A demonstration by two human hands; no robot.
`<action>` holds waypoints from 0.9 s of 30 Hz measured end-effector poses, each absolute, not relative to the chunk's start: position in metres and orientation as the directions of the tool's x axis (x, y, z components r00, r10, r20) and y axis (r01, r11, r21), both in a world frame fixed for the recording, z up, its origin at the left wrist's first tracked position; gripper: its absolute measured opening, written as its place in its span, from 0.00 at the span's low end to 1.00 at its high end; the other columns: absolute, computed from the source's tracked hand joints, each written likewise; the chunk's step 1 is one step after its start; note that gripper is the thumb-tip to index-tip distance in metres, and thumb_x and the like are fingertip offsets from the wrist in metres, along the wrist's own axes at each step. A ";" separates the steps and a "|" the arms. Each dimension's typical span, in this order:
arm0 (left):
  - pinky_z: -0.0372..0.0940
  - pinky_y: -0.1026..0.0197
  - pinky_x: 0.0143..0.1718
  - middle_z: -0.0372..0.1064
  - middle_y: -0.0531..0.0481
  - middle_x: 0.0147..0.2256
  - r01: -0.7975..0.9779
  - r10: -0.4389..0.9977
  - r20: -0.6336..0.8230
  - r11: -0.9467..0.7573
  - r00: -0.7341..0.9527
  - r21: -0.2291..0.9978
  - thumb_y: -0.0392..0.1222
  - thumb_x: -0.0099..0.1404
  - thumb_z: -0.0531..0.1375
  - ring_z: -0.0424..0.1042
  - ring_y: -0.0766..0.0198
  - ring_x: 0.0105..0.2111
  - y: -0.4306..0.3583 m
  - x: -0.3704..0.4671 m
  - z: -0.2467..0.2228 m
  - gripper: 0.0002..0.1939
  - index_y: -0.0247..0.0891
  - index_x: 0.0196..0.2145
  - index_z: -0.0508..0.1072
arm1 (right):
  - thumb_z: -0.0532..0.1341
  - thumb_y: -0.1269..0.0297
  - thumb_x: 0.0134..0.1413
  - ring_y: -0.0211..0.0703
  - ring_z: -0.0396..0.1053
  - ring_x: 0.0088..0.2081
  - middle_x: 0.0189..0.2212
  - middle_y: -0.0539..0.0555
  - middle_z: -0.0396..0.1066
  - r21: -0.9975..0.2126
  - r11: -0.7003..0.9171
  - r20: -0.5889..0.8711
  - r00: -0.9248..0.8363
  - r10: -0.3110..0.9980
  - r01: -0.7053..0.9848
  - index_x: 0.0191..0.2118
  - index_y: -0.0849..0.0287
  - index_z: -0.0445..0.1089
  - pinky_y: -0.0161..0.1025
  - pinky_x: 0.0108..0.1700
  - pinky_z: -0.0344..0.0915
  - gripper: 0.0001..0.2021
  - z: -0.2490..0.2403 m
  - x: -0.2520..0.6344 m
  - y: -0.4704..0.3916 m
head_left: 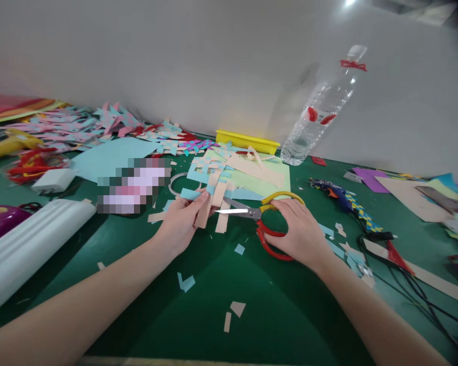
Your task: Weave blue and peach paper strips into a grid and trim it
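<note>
In the middle of the head view, my left hand pinches a woven piece of peach and light-blue paper strips, whose loose strip ends hang toward me. My right hand has its fingers through the handles of a pair of scissors, one handle yellow and one red. The blades are parted and point left, reaching the hanging strips close to my left fingers. Whether the blades touch the paper, I cannot tell. Below my hands, paper scraps in peach and light blue lie on the green tabletop.
A water bottle leans against the wall behind a yellow tray. Pink and blue strips pile at the back left. On the left lie a long white case and a white adapter; black cables run at the right.
</note>
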State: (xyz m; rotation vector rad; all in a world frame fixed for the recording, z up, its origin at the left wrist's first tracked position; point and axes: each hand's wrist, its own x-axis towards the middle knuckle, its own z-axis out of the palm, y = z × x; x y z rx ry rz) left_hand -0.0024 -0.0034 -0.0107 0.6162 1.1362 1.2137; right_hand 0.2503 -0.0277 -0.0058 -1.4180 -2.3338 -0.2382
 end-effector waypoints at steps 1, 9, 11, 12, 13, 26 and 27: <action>0.69 0.68 0.37 0.71 0.50 0.34 -0.405 0.945 -0.324 0.278 -0.049 0.871 0.40 0.60 0.63 0.72 0.69 0.33 -0.004 -0.002 -0.011 0.08 0.35 0.37 0.73 | 0.61 0.54 0.46 0.57 0.65 0.51 0.49 0.61 0.67 -0.057 0.476 0.427 -0.410 0.806 0.878 0.51 0.61 0.62 0.55 0.52 0.64 0.26 -0.006 0.251 -0.027; 0.67 0.64 0.37 0.59 0.59 0.18 -0.312 0.988 -0.156 0.146 -0.008 0.939 0.40 0.61 0.61 0.63 0.71 0.22 -0.011 0.002 -0.010 0.05 0.37 0.34 0.75 | 0.61 0.52 0.47 0.57 0.64 0.52 0.49 0.62 0.67 -0.036 0.511 0.410 -0.454 0.791 0.859 0.52 0.61 0.62 0.55 0.52 0.64 0.27 -0.012 0.256 -0.016; 0.66 0.64 0.36 0.60 0.59 0.19 -0.268 0.988 -0.148 0.133 -0.036 0.954 0.41 0.60 0.62 0.62 0.71 0.22 -0.012 0.002 -0.008 0.06 0.37 0.35 0.75 | 0.61 0.52 0.47 0.57 0.64 0.52 0.49 0.61 0.67 -0.042 0.506 0.403 -0.449 0.797 0.861 0.52 0.61 0.62 0.55 0.52 0.63 0.28 -0.012 0.257 -0.015; 0.66 0.64 0.35 0.62 0.58 0.20 -0.252 0.987 -0.154 0.136 -0.054 0.958 0.41 0.60 0.62 0.63 0.70 0.23 -0.012 0.003 -0.007 0.07 0.37 0.35 0.76 | 0.61 0.52 0.47 0.56 0.64 0.52 0.49 0.61 0.67 -0.047 0.503 0.403 -0.444 0.800 0.863 0.52 0.61 0.62 0.54 0.52 0.63 0.28 -0.013 0.257 -0.015; 0.66 0.64 0.35 0.63 0.57 0.21 -0.241 0.984 -0.162 0.140 -0.073 0.960 0.42 0.60 0.62 0.64 0.70 0.24 -0.013 0.003 -0.006 0.07 0.37 0.35 0.76 | 0.61 0.52 0.47 0.56 0.64 0.52 0.49 0.61 0.67 -0.054 0.498 0.404 -0.438 0.803 0.865 0.52 0.61 0.62 0.54 0.53 0.63 0.28 -0.013 0.257 -0.014; 0.69 0.62 0.40 0.72 0.51 0.33 -0.220 0.976 -0.192 0.166 -0.102 0.961 0.45 0.58 0.63 0.72 0.64 0.36 -0.011 -0.002 -0.012 0.14 0.38 0.41 0.75 | 0.61 0.52 0.46 0.57 0.64 0.52 0.50 0.62 0.66 -0.124 0.460 0.389 -0.383 0.838 0.879 0.52 0.60 0.61 0.55 0.52 0.63 0.28 -0.015 0.260 -0.014; 0.69 0.62 0.41 0.73 0.51 0.33 -0.225 0.978 -0.182 0.156 -0.101 0.962 0.45 0.58 0.63 0.72 0.64 0.36 -0.010 -0.003 -0.014 0.13 0.38 0.41 0.75 | 0.61 0.52 0.46 0.57 0.64 0.52 0.49 0.62 0.66 -0.123 0.460 0.393 -0.382 0.836 0.879 0.52 0.60 0.61 0.55 0.52 0.63 0.28 -0.015 0.261 -0.014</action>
